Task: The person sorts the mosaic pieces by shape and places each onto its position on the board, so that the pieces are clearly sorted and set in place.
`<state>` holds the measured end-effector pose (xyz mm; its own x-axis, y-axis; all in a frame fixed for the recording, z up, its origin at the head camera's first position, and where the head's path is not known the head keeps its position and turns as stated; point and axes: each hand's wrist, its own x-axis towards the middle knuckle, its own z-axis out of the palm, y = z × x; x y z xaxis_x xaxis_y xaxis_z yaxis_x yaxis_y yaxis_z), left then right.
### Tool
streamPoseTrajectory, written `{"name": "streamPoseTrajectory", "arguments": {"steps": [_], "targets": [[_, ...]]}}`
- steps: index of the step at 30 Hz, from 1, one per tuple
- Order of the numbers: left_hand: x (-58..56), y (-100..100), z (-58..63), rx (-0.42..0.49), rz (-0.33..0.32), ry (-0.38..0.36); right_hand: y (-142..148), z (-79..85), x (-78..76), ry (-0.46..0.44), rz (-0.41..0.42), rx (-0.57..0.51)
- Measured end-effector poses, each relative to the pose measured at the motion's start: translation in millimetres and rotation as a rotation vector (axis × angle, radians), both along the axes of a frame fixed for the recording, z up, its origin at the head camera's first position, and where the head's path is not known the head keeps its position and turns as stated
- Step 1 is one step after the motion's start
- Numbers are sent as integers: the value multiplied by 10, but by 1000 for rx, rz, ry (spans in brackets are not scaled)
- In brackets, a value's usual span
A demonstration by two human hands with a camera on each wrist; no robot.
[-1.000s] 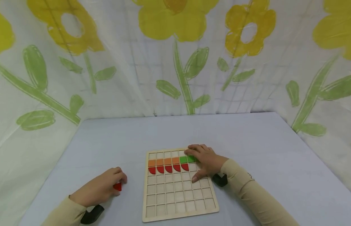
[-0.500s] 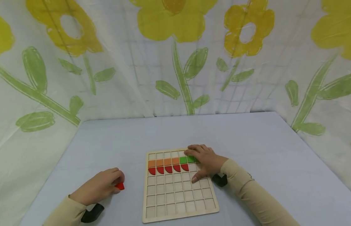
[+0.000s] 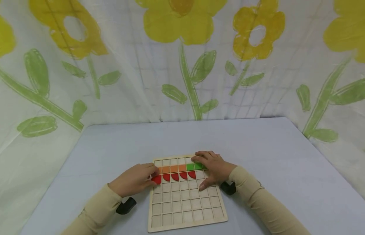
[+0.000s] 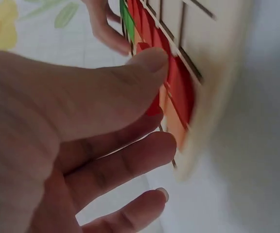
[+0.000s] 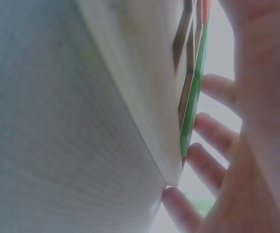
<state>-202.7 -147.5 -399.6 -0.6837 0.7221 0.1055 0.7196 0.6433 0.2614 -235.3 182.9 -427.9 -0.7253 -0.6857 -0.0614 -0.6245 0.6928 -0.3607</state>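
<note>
A wooden grid board [image 3: 186, 225] lies on the table, its cells framed by thin ridges. My left hand [image 3: 135, 179] is at the board's left edge, pinching a small red piece [image 4: 154, 106] between thumb and fingers; its shape is mostly hidden. Red quarter-circle tiles [image 3: 175, 176] line the third row, the leftmost overlapped by the held piece. Above them run orange tiles [image 3: 174, 169] and then green tiles [image 3: 190, 166]. Over the board's upper right rests my right hand [image 3: 214, 167], fingers spread across the far corner and the green tiles, thumb on the cells, gripping nothing.
The board stands on a pale table [image 3: 247, 140]. Behind it hangs a white curtain [image 3: 123, 94] with painted yellow flowers. Each wrist wears a black strap mount, such as the left wrist mount [image 3: 126, 205].
My left hand has moved right and away from me, from the table beside the board to its left edge, carrying the red piece. The right hand has stayed in place.
</note>
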Motion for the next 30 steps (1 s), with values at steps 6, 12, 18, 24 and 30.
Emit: {"name": "streamPoseTrajectory", "arguments": {"steps": [6,12,18,24,30], "targets": [[-160,420,34,29,-98,8,-1,-37,-10,28,-4,11],[-284,735,-46,54,-158,-49,13,-67,-30,32,3,24],[-343,935,-143,72,-194,-50,30,-50,-46,11,38,45],[-366,1091,-187,107,-218,-84,61,10,-50,-56,59,89],[-373,1199,-209,90,-250,-48,73,15,-35,-42,64,107]]}}
